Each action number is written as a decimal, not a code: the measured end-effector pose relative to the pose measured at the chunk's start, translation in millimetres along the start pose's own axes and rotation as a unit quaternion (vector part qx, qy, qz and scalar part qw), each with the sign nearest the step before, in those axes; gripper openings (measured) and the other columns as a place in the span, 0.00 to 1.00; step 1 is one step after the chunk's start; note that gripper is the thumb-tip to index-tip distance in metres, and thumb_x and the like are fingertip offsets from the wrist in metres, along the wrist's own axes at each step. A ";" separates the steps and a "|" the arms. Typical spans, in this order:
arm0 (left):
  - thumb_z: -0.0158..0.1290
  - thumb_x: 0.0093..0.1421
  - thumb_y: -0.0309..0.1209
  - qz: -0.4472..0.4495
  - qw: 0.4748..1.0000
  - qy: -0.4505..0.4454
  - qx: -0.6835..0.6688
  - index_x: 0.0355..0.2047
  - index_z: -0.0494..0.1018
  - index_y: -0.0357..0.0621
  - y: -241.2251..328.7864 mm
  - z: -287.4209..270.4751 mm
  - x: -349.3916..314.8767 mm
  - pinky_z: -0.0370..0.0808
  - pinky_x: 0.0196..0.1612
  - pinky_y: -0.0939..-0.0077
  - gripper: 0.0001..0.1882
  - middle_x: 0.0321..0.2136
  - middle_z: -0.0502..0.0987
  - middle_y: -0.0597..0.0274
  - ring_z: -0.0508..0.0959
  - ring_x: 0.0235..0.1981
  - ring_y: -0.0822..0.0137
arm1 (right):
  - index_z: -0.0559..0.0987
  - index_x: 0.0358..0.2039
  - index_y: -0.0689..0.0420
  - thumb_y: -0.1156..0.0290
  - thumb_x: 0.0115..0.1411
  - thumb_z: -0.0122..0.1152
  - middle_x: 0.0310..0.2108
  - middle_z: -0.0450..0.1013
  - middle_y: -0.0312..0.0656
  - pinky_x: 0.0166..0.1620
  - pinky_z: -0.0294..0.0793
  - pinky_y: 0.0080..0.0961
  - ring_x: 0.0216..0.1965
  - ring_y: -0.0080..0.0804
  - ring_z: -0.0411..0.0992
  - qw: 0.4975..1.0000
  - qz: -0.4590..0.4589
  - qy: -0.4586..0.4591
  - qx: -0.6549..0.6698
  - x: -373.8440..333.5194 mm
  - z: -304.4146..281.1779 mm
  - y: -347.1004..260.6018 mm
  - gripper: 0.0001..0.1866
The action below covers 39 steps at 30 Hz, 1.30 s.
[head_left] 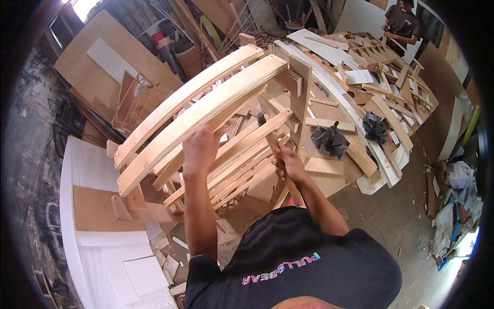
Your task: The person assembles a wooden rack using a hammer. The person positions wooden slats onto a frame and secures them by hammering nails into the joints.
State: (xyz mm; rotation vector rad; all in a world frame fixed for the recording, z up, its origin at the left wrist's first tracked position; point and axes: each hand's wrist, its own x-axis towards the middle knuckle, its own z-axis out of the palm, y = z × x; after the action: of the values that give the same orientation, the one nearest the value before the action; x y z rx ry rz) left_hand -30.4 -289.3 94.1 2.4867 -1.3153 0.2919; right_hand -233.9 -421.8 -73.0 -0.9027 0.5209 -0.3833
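Observation:
A frame of pale wooden slats stands before me, with two broad curved slats (206, 116) along its top. Below them, several straight narrow slats (247, 149) run side by side toward an upright end panel (300, 92). My left hand (200, 148) is raised against the curved slats, fingers bent toward the inside of the frame; what they grip is hidden. In my right hand (289, 164) is a hammer (290, 188), held by its wooden handle. Its dark head (261, 118) points away from me, over the straight slats near the end panel.
A worktable right of the frame carries wood offcuts (383, 103) and two black plastic bags (330, 140). Another person (403, 26) stands at its far end. White panels (110, 257) lie at the left; plywood sheets (105, 67) lean behind. Scraps litter the floor.

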 end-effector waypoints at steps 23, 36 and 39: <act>0.51 0.73 0.51 0.036 0.998 -0.046 -0.007 0.71 0.68 0.62 3.6 21.3 4.5 0.79 0.41 0.57 0.29 0.38 0.78 0.56 0.82 0.40 0.55 | 0.61 0.76 0.54 0.64 0.74 0.56 0.25 0.69 0.31 0.18 0.67 0.18 0.16 0.17 0.66 0.937 -0.132 0.255 -0.198 -157.4 -137.7 29.0 0.33; 0.50 0.73 0.53 -0.003 0.998 -0.058 -0.032 0.70 0.69 0.65 2.6 14.4 9.3 0.79 0.48 0.57 0.28 0.44 0.79 0.58 0.82 0.47 0.56 | 0.66 0.72 0.57 0.60 0.76 0.56 0.28 0.69 0.32 0.17 0.65 0.14 0.16 0.15 0.65 0.937 -0.247 0.179 -0.172 -108.8 -151.0 -66.9 0.29; 0.51 0.73 0.54 0.000 0.997 -0.065 -0.038 0.70 0.69 0.65 -0.1 16.5 10.8 0.79 0.49 0.57 0.28 0.44 0.79 0.58 0.82 0.47 0.56 | 0.61 0.76 0.56 0.62 0.75 0.56 0.27 0.69 0.31 0.17 0.65 0.14 0.16 0.14 0.64 0.940 -0.243 0.158 -0.180 -99.2 -152.9 -76.0 0.32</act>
State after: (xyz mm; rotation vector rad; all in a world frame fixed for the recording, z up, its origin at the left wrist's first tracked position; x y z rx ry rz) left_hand -23.8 -303.5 82.1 2.4782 -1.3496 0.0804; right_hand -409.8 -510.7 -62.7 -1.3404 0.6744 -0.9159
